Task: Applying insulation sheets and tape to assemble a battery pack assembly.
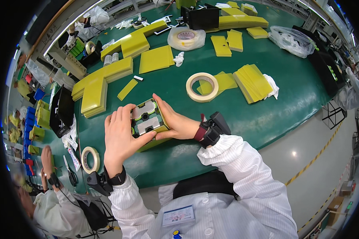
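Between both my hands, low over the near part of the green table (243, 123), is a battery pack (147, 115) with silver metal plates and green-rimmed cell ends on its upper face. My left hand (121, 133) is closed on its left side, the thumb lying across the near edge. Around the far right corner and right side wraps my right hand (175, 121), its thumb also at the near edge. The pack's underside and much of its sides are hidden by my hands. Beyond it lie a narrow yellow strip (127, 90) and a small white piece (138, 78).
A masking tape roll (201, 98) rests partly over yellow sheets (226, 81), beside a fanned stack (253, 84). More yellow stacks (93, 99) stand at the left and back. Left of me are another tape roll (83, 160), scissors (72, 175) and a co-worker's hand (46, 159).
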Demonstrator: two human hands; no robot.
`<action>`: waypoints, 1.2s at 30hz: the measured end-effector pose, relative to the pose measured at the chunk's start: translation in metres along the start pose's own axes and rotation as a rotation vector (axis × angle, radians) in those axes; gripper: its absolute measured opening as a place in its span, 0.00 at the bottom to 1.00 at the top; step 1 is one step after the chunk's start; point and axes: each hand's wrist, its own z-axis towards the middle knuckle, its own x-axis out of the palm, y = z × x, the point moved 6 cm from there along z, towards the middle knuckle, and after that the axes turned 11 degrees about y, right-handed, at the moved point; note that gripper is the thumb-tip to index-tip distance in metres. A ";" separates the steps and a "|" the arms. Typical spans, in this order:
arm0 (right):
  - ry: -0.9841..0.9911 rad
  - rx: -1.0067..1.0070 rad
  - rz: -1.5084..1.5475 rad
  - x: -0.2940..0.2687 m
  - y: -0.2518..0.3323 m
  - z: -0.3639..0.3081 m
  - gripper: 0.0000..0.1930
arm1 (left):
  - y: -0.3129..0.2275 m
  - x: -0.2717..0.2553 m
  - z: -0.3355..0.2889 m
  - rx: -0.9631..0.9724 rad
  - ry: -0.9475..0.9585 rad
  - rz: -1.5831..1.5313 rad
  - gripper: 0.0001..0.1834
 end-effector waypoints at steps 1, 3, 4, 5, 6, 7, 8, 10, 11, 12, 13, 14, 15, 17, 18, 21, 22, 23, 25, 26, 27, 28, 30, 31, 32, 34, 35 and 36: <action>0.001 -0.005 -0.025 0.000 0.001 0.000 0.61 | -0.001 -0.001 0.001 0.021 -0.015 -0.001 0.37; 0.007 0.001 -0.019 -0.001 -0.001 -0.001 0.61 | -0.002 0.001 0.002 0.031 -0.008 0.003 0.38; 0.014 0.006 -0.013 -0.001 -0.002 -0.002 0.61 | -0.002 0.003 0.002 0.040 -0.002 0.007 0.38; 0.008 0.012 -0.016 -0.002 -0.003 -0.002 0.61 | -0.005 0.004 0.004 0.048 0.000 0.005 0.38; -0.015 -0.016 -0.067 -0.002 0.000 -0.002 0.61 | -0.013 0.001 0.003 0.108 -0.023 0.026 0.37; -0.038 -0.044 -0.118 -0.001 0.002 -0.001 0.61 | -0.020 -0.001 0.002 0.168 -0.046 0.047 0.36; -0.041 -0.043 -0.118 0.000 0.002 0.000 0.61 | -0.024 -0.002 0.002 0.170 -0.045 0.047 0.36; -0.045 -0.047 -0.160 0.000 0.002 -0.001 0.62 | -0.030 0.003 0.004 0.165 0.037 0.111 0.31; -0.047 -0.022 -0.131 0.001 0.001 0.000 0.63 | -0.031 0.003 0.003 0.166 0.025 0.105 0.26; -0.049 -0.019 -0.132 0.000 0.002 0.000 0.63 | -0.030 0.003 0.003 0.169 0.027 0.104 0.26; -0.040 -0.009 -0.106 0.001 0.002 0.000 0.63 | -0.029 0.003 0.003 0.165 0.042 0.105 0.26; -0.031 0.000 -0.080 0.001 0.002 0.000 0.63 | -0.028 0.004 0.003 0.160 0.058 0.106 0.26; -0.032 0.003 -0.080 0.001 0.002 0.000 0.63 | -0.028 0.004 0.004 0.163 0.059 0.106 0.26; -0.089 -0.030 -0.115 -0.002 0.004 -0.002 0.64 | -0.029 0.004 0.005 0.170 0.058 0.093 0.25; -0.088 -0.032 -0.114 -0.005 0.008 -0.001 0.64 | -0.028 0.003 0.005 0.168 0.058 0.094 0.25; -0.022 0.102 -0.197 -0.011 0.014 -0.014 0.61 | -0.027 0.003 0.004 0.160 0.068 0.105 0.24; -0.001 0.173 -0.314 -0.012 0.017 -0.025 0.59 | -0.028 0.004 0.005 0.161 0.070 0.100 0.24; 0.032 0.332 -0.346 -0.014 0.017 -0.038 0.53 | -0.029 0.006 0.006 0.162 0.073 0.095 0.24; -0.004 0.405 -0.448 -0.013 0.028 -0.062 0.33 | -0.031 0.005 0.006 0.175 0.067 0.111 0.24; 0.019 0.439 -0.465 -0.010 0.032 -0.071 0.26 | -0.031 0.005 0.006 0.183 0.060 0.127 0.25; -0.006 0.418 -0.503 -0.007 0.040 -0.077 0.20 | -0.032 0.004 0.006 0.192 0.062 0.125 0.25; -0.030 0.387 -0.535 -0.001 0.050 -0.081 0.14 | -0.031 0.002 0.005 0.186 0.067 0.114 0.26; 0.015 0.431 -0.469 0.009 0.068 -0.087 0.10 | -0.030 0.000 0.002 0.182 0.073 0.103 0.26; 0.005 0.389 -0.462 0.017 0.074 -0.088 0.10 | -0.029 0.001 0.003 0.180 0.077 0.096 0.26; -0.005 0.346 -0.456 0.026 0.080 -0.088 0.10 | -0.029 0.001 0.004 0.177 0.081 0.089 0.26; 0.052 0.240 -0.344 0.036 0.091 -0.081 0.13 | -0.029 0.002 0.004 0.177 0.083 0.088 0.26; -0.043 0.130 -0.359 0.034 0.095 -0.075 0.14 | -0.028 0.002 0.005 0.175 0.087 0.088 0.26; -0.140 0.022 -0.374 0.033 0.098 -0.070 0.15 | -0.030 0.000 0.005 0.179 0.084 0.089 0.26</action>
